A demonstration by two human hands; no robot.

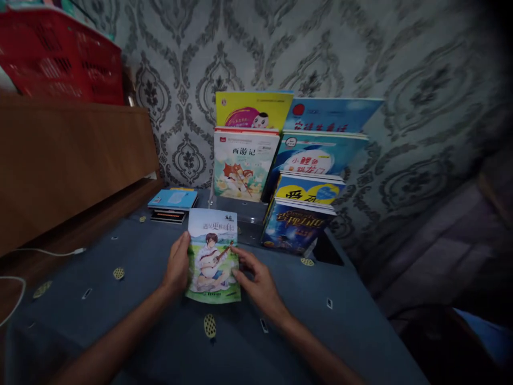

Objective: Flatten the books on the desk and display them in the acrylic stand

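Between my hands is a paperback book, its cover showing a figure with a guitar on green grass. My left hand grips its left edge, with the fingers hidden behind it. On the right edge, my right hand pinches the book with thumb and fingers. Behind it, a white-green book stands upright in a clear stand, a yellow book at its back. To the right, blue books stand in tiers, with a dark blue book in front. A small stack of books lies left of the stand.
A grey-blue cloth with a leaf-like print covers the table. At the left, a wooden cabinet carries a red plastic basket. A white cable lies near the cabinet. Patterned wallpaper rises behind the books.
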